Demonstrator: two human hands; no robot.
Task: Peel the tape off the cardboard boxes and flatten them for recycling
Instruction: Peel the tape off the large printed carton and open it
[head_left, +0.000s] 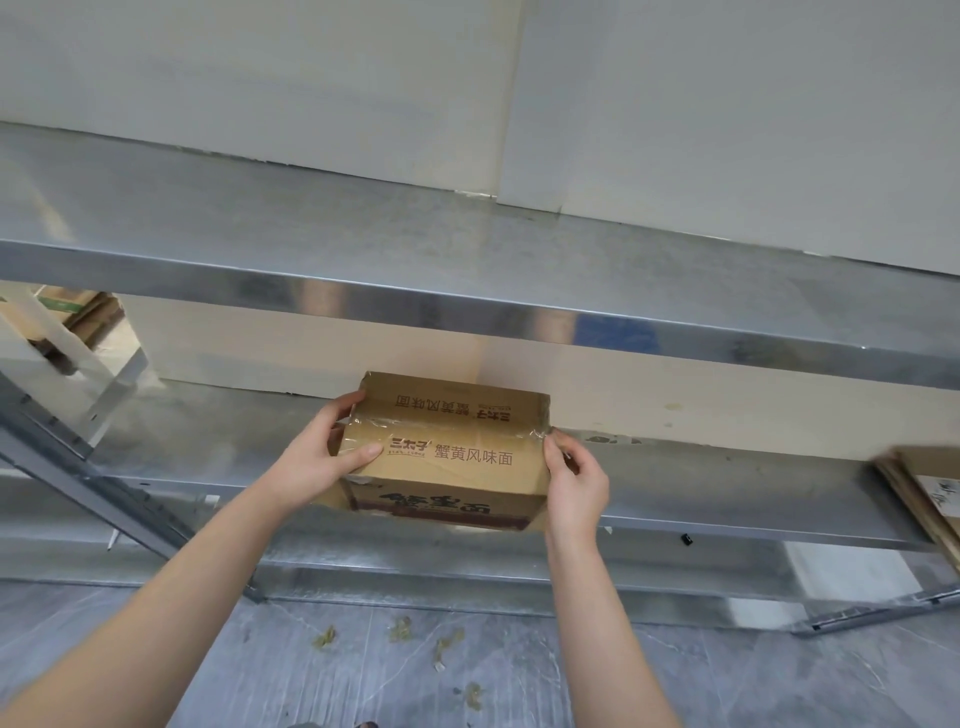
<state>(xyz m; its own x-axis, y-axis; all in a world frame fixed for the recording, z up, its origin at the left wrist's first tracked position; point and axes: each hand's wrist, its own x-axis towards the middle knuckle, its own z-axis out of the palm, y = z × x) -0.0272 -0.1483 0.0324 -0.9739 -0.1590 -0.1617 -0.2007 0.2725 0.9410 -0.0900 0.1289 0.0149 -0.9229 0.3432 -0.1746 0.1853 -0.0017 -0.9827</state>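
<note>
A brown cardboard box (457, 415) with printed characters sits at the front of the lower metal shelf (727, 499). Clear tape (447, 428) runs along the seam between its top flaps. My left hand (317, 457) grips the box's left end, thumb on the top and fingers round the far corner. My right hand (574, 480) is at the right end, where its fingertips pinch the tape end at the top right corner.
An upper metal shelf (467, 270) overhangs the box closely. Flattened cardboard (924, 499) lies on the lower shelf at the far right. More cardboard (83, 317) shows behind the rack at the left. Scraps (400, 631) litter the grey floor.
</note>
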